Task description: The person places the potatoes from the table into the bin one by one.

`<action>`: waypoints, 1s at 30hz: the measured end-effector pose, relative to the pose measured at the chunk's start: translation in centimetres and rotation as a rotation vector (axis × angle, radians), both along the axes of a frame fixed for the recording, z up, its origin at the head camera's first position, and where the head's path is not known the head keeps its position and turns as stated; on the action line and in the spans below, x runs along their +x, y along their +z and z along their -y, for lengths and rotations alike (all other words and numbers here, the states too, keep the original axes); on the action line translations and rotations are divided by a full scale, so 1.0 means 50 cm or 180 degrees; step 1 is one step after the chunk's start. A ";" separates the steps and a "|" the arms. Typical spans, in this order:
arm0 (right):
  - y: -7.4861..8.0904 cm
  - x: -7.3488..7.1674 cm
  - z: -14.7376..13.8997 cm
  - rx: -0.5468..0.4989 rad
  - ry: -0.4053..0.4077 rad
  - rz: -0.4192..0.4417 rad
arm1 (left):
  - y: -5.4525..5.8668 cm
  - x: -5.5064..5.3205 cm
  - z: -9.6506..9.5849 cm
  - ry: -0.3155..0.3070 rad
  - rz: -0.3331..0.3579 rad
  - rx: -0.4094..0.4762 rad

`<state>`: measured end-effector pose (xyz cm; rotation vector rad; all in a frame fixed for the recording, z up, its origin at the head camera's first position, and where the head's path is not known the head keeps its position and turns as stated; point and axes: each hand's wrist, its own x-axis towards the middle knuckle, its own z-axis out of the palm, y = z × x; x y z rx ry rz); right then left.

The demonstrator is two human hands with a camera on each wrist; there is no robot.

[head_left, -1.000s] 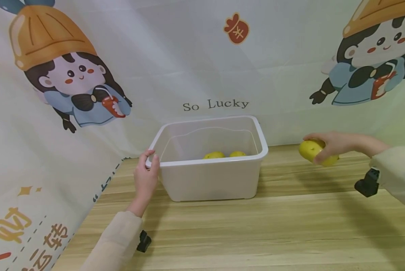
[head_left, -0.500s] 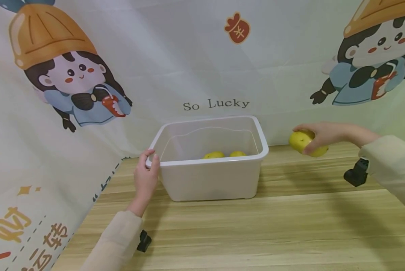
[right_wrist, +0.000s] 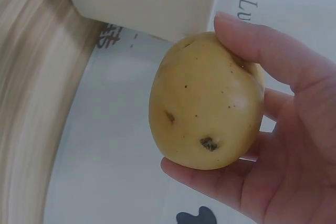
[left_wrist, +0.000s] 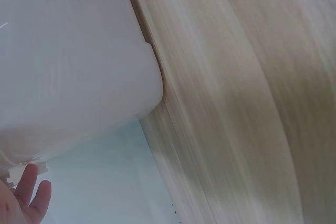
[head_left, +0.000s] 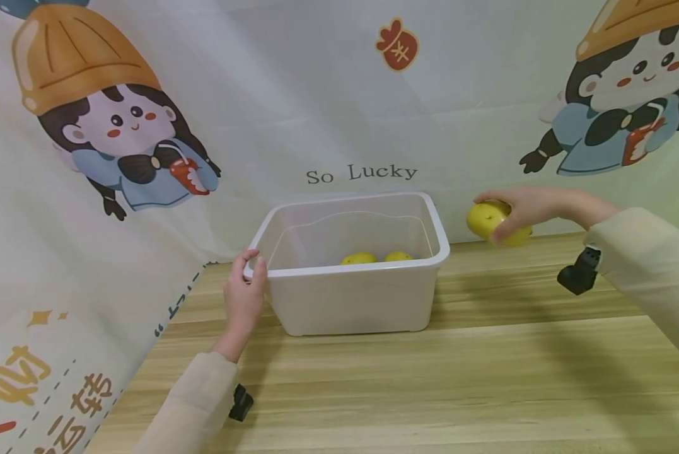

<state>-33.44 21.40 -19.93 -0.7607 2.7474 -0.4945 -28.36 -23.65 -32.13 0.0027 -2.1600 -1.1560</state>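
My right hand (head_left: 523, 211) holds a yellow potato (head_left: 489, 219) in the air to the right of a white plastic bin (head_left: 353, 302). In the right wrist view, the thumb and fingers curl round the potato (right_wrist: 205, 103), whose skin shows small dark spots and eyes. At the bin's front left corner, my left hand (head_left: 245, 296) grips the rim. Only the tips of the left fingers (left_wrist: 39, 198) show in the left wrist view, close to the bin wall. Two yellow rounded tops (head_left: 359, 258) show inside the bin, their lower parts hidden by its front wall.
The bin stands on a wood-grain table (head_left: 373, 391). Behind it hangs a pale cloth (head_left: 294, 94) printed with cartoon figures and lettering, which also runs down the left side. A black wrist device (head_left: 580, 271) hangs under the right sleeve.
My right hand has moved left and upward with the potato, nearer to the bin. The left hand and the bin have stayed in place.
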 end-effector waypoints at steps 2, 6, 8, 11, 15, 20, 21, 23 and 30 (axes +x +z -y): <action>0.006 0.000 0.006 0.0010 -0.0004 -0.0013 | 0.000 0.000 0.000 -0.0010 -0.0004 0.0005; 0.018 0.000 0.017 0.0039 -0.0006 -0.0011 | 0.000 0.000 0.000 -0.0006 -0.0004 0.0017; 0.023 -0.001 0.021 0.0046 -0.0013 -0.0018 | 0.000 0.000 0.000 0.0006 0.0002 0.0023; 0.030 -0.004 0.029 0.0041 -0.0010 0.0003 | 0.000 0.000 0.000 0.0015 -0.0001 0.0019; 0.039 -0.008 0.042 0.0066 -0.0005 0.0041 | 0.000 0.001 0.000 -0.0010 -0.0021 0.0000; 0.051 -0.010 0.058 0.0090 0.0039 0.0090 | 0.000 0.002 0.000 -0.0027 -0.0011 0.0000; 0.053 -0.010 0.062 0.0098 0.0046 0.0085 | 0.000 0.001 0.000 -0.0027 -0.0006 0.0006; 0.056 -0.010 0.068 0.0119 0.0056 0.0058 | 0.000 0.001 0.001 -0.0023 0.0007 0.0012; 0.066 -0.009 0.091 0.0123 0.0107 0.0016 | -0.001 -0.001 0.000 0.0018 0.0018 0.0026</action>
